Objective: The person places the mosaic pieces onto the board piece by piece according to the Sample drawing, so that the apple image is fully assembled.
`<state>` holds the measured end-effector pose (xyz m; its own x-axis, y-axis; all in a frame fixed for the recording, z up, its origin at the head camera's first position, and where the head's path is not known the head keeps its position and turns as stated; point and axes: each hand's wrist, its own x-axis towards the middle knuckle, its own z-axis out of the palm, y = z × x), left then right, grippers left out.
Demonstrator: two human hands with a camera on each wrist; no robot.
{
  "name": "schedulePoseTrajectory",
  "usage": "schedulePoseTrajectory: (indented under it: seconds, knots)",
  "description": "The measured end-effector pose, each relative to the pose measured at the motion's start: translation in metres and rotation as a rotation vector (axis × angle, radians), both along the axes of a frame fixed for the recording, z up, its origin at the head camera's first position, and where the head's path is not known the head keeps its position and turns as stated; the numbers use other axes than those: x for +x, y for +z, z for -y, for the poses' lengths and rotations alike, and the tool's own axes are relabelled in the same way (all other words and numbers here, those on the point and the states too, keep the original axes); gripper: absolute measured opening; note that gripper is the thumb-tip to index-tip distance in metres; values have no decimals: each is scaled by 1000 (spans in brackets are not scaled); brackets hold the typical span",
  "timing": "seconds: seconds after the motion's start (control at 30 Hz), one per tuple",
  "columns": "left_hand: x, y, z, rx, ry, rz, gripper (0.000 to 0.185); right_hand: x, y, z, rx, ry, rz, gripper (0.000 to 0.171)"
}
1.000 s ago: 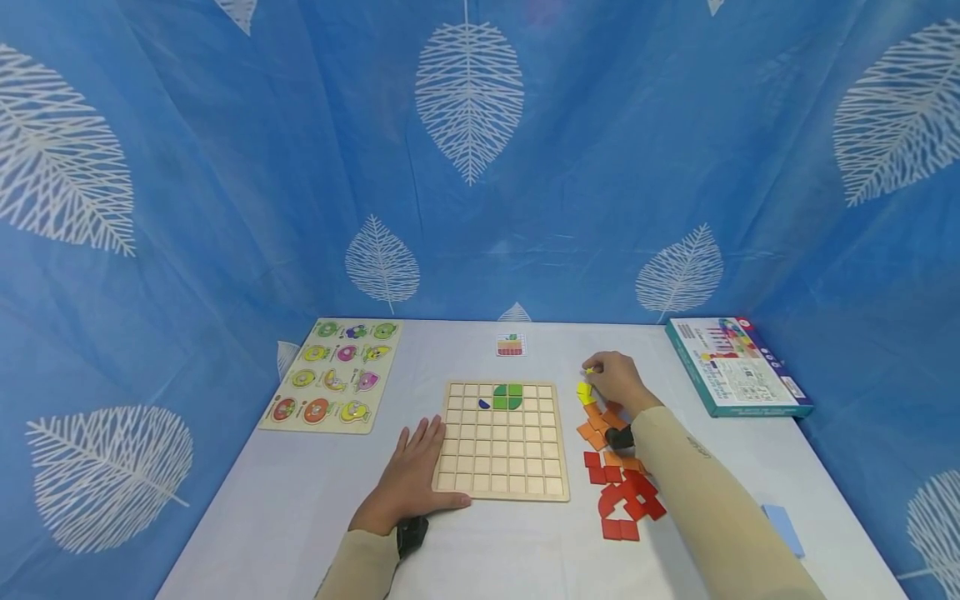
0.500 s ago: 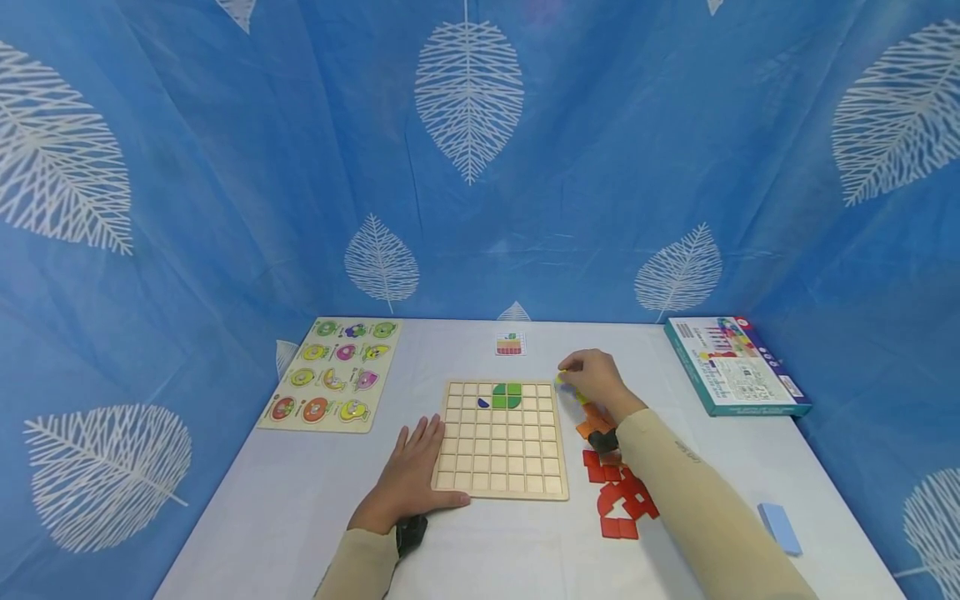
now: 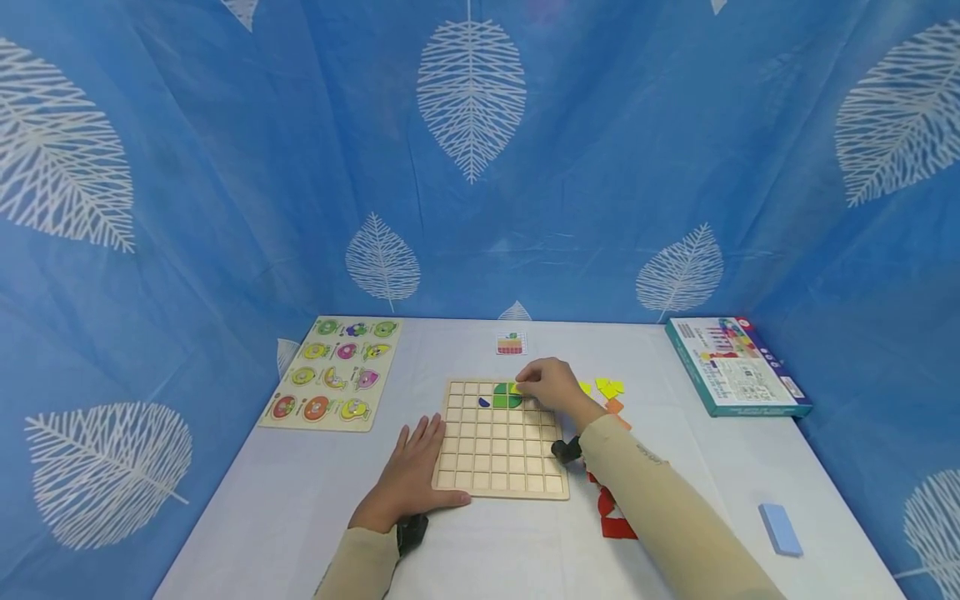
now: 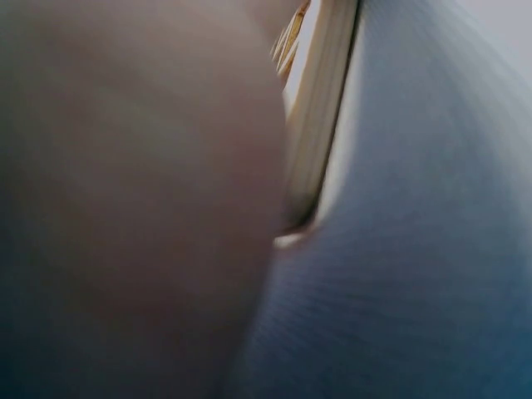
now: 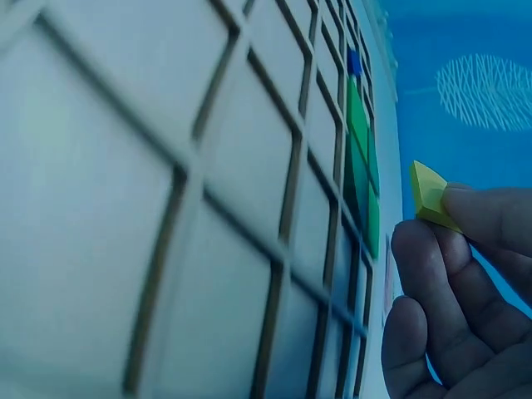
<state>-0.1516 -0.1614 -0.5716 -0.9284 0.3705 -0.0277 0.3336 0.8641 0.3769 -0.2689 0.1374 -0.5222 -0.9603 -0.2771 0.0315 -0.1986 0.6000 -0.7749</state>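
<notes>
Your right hand point(image 3: 553, 388) has moved left to the green tiles point(image 3: 500, 402) on the wooden grid board point(image 3: 498, 462), pinching a yellow tile point(image 5: 430, 196); your left hand point(image 3: 409, 477) stays thumb-spread at the board's left edge.

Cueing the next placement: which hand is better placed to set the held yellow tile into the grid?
Right, probably: the right hand pinches the yellow tile by the green tiles on the wooden grid board; the left hand lies farther off, at the board's near left corner.

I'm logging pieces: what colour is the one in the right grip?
The piece is yellow, seen best in the right wrist view.
</notes>
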Motion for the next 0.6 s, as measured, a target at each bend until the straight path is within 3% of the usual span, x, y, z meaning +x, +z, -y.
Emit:
schedulePoseTrajectory:
  seconds: [0.3, 0.6]
  knots:
    - [-1, -1, 2, -6, -10, -2, 136, 5, -1, 31, -34, 70, 8, 5]
    - [-1, 2, 2, 2, -20, -3, 136, 11, -3, 60, 2, 155, -22, 5]
